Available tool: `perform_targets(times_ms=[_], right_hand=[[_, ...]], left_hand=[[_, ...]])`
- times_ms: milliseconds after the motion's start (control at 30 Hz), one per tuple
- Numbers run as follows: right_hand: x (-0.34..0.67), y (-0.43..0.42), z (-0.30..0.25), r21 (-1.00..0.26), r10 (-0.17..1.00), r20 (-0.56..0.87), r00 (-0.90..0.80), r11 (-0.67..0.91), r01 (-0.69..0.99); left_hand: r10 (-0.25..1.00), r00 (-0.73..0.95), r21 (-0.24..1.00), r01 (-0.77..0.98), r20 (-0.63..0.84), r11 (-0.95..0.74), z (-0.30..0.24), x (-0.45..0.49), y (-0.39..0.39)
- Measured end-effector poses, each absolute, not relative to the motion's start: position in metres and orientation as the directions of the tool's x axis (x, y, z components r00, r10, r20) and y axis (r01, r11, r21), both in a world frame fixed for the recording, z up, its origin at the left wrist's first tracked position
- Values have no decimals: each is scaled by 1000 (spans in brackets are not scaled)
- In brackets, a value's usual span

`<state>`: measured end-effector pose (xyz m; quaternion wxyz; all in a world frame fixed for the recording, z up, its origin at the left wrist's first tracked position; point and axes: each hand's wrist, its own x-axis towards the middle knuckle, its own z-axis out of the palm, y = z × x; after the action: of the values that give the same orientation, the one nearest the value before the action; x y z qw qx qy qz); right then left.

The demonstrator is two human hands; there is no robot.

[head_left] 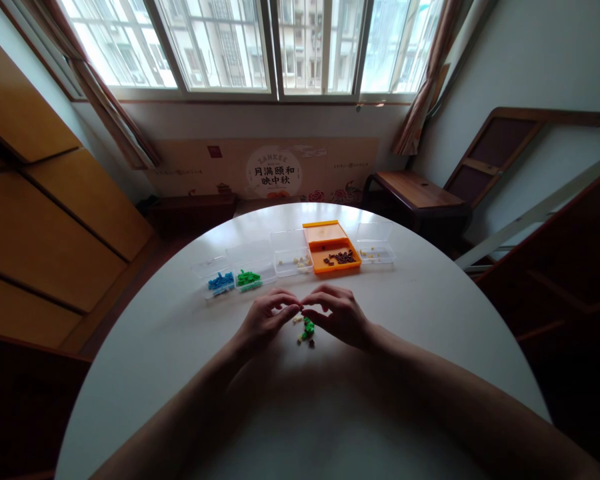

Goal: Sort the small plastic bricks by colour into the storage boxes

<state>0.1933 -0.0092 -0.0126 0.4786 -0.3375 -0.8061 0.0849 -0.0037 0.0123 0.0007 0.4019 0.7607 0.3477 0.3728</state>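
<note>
My left hand (270, 319) and my right hand (339, 316) meet fingertip to fingertip over the middle of the table. Both are closed in a pinch around something tiny and dark, too small to make out. Just below the fingers lies a little heap of green pieces (308, 328). Around it are scattered cream-coloured bits (299, 341) and a small brown piece (311, 343). Beyond my hands an orange box (336, 269) stands with its lid raised, holding many dark brown pieces (345, 257).
Clear lidded boxes line the round white table (170, 347): one with blue pieces (221, 283), one with green pieces (249, 279), and two with cream bits (300, 262). Behind the table are a wooden chair (420, 190) and a window; wooden cabinets (55, 227) stand left.
</note>
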Motion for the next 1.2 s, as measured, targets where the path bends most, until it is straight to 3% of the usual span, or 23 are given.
perform_targets(times_ms=[267,467,833,1200], right_hand=[[190,-11,-12,-398,575,749,-331,789,469],[199,1,-16,-427,605,755,-251,745,512],[249,44,-21,-636,749,631,201,351,688],[262,60,-34,-696,797,528,294,206,688]], left_hand=[[827,474,854,250,303,-457,-1,-2,10],[819,428,757,363,382,-543,0,-6,11],[717,440,539,473,541,-697,-5,-16,15],[694,513,476,505,505,-720,-8,-17,13]])
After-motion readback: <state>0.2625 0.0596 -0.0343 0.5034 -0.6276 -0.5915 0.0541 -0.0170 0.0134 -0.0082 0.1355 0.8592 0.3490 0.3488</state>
